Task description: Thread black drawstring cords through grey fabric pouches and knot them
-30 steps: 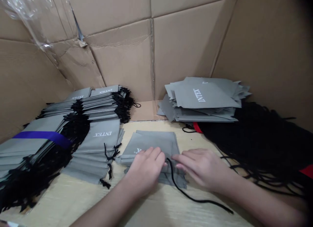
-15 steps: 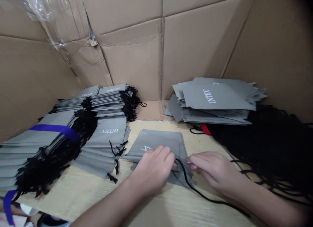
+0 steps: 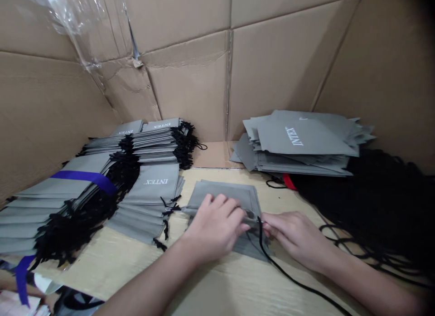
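My left hand point(image 3: 217, 225) is closed on the top layer of a grey fabric pouch point(image 3: 231, 191) at the front middle of the board, gathering its edge. The fingers cover most of the print. At the pouch's right edge, my right hand point(image 3: 292, 232) pinches something small and shiny, mostly hidden by the fingertips. A black cord point(image 3: 288, 275) runs from that edge down to the lower right, passing in front of my right hand. More grey fabric lies flat beneath my hands.
Stacked pouches with knotted black cords point(image 3: 152, 146) stand at left; a purple band point(image 3: 84, 177) crosses one stack. Loose grey pouches point(image 3: 312, 139) are piled at back right, beside a heap of black cords point(image 3: 384, 207) with a red tie point(image 3: 289, 182). Cardboard walls point(image 3: 190, 80) enclose the board.
The left hand's fingers have lifted and bunched the pouch edge more. The cord's upper end now sits at the right fingertips instead of nearer the left hand. The view has shifted slightly.
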`<control>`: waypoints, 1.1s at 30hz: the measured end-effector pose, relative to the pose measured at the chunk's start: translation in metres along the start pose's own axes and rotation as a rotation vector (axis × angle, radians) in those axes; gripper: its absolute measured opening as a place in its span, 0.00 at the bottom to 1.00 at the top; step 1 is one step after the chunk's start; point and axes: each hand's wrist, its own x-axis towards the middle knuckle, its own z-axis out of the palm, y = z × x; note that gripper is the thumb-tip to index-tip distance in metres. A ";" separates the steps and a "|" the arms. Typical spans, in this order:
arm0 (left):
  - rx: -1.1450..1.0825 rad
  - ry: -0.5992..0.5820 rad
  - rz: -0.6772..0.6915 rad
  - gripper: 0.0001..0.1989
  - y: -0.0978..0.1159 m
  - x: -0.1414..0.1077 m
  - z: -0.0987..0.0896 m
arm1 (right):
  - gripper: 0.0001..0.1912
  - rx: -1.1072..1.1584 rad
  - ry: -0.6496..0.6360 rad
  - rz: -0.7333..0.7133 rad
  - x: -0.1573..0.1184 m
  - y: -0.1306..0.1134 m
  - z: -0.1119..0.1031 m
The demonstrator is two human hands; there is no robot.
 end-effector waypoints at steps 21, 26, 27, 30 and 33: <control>-0.837 0.336 -0.667 0.06 -0.093 -0.026 0.007 | 0.25 0.467 -0.102 0.333 -0.002 0.022 -0.009; -1.368 0.485 -0.834 0.11 -0.085 -0.025 0.016 | 0.24 0.485 -0.112 0.343 -0.001 0.018 -0.007; -1.447 0.494 -0.867 0.12 -0.083 -0.025 0.018 | 0.24 0.481 -0.113 0.346 -0.001 0.018 -0.006; -1.600 0.514 -0.901 0.14 -0.079 -0.025 0.023 | 0.23 0.466 -0.117 0.360 -0.001 0.019 -0.003; -1.739 0.531 -0.886 0.13 -0.078 -0.024 0.026 | 0.23 0.467 -0.124 0.373 -0.001 0.019 -0.002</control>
